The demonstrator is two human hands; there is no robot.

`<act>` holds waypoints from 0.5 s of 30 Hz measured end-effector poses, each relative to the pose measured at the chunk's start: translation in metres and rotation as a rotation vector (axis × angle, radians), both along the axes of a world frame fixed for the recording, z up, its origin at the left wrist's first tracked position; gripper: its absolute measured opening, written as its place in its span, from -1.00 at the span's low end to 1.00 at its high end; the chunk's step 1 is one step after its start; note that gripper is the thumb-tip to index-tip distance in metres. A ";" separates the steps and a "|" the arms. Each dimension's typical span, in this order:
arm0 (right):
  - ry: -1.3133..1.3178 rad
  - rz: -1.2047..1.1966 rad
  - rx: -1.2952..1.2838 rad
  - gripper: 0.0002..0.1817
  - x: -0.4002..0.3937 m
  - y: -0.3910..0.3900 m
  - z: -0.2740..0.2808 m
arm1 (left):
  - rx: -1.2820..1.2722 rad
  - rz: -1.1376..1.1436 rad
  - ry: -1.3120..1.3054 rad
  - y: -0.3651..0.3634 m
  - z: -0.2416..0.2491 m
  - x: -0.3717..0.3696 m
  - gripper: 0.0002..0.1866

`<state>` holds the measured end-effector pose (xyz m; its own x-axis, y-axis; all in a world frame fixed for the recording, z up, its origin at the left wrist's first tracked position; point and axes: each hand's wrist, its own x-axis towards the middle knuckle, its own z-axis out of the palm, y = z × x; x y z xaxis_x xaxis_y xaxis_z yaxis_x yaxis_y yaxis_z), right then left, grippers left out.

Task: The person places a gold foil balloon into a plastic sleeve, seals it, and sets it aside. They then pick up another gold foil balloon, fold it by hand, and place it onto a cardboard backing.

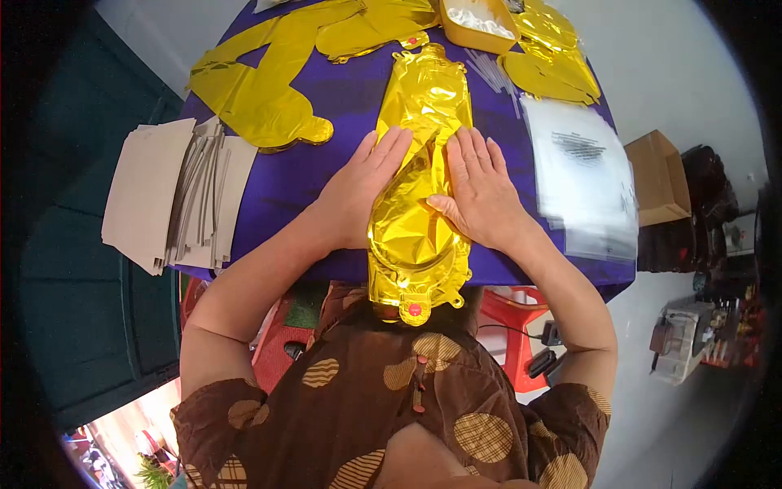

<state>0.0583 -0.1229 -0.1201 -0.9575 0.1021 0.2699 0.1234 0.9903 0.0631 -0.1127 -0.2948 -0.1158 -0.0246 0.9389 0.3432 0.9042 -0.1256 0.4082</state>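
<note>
A shiny gold foil balloon point(417, 220), deflated and folded into a long strip, lies on the purple-blue tablecloth point(342, 102) in front of me. Its near end hangs over the table edge and bears a small tab with a red dot. My left hand point(365, 183) rests along the balloon's left side, fingers stretched out over the foil. On the other side my right hand point(481, 183) lies flat, fingers pointing away and the thumb reaching across the foil. Both palms face down, and neither hand grips anything.
More flat gold foil balloons point(269, 90) lie at the back left and gold foil point(550, 73) at the back right. A yellow tray point(481, 33) holds white items, near thin clear straws point(493, 75). Paper sheets point(155, 187) stand left; clear plastic bags point(578, 163) lie right, beside a cardboard box point(658, 179).
</note>
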 end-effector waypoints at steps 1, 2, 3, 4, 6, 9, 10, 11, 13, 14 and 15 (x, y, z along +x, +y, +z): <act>0.006 0.001 0.000 -0.04 0.000 -0.001 -0.001 | 0.004 0.002 -0.002 0.000 0.000 0.000 0.12; 0.013 0.002 0.000 -0.02 0.000 -0.001 -0.001 | -0.005 0.000 -0.021 0.000 0.000 0.000 0.13; 0.020 0.004 0.000 0.00 -0.001 -0.002 -0.001 | -0.013 -0.001 -0.041 -0.001 0.000 0.000 0.14; 0.022 0.003 -0.014 0.02 0.000 -0.003 0.000 | -0.021 -0.001 -0.060 -0.001 0.001 0.000 0.15; 0.027 0.003 -0.042 0.05 0.000 -0.005 0.003 | -0.026 -0.009 -0.056 0.000 0.000 0.000 0.16; -0.014 -0.013 -0.037 0.04 -0.002 -0.008 0.007 | -0.049 -0.028 0.104 0.002 0.004 0.001 0.15; -0.015 -0.013 -0.040 0.02 -0.002 -0.008 0.007 | -0.061 -0.035 0.184 0.002 0.006 0.001 0.15; -0.015 -0.013 -0.043 0.01 -0.001 -0.008 0.006 | -0.061 -0.039 0.213 0.001 0.005 0.001 0.15; -0.016 -0.016 -0.045 -0.01 -0.001 -0.007 0.005 | -0.061 -0.046 0.273 0.000 0.004 -0.001 0.16; -0.019 -0.018 -0.046 -0.02 -0.001 -0.007 0.004 | -0.098 -0.055 0.250 0.000 0.006 -0.002 0.12; -0.021 -0.021 -0.048 -0.02 -0.001 -0.007 0.004 | -0.135 -0.063 0.227 0.000 0.010 -0.002 0.08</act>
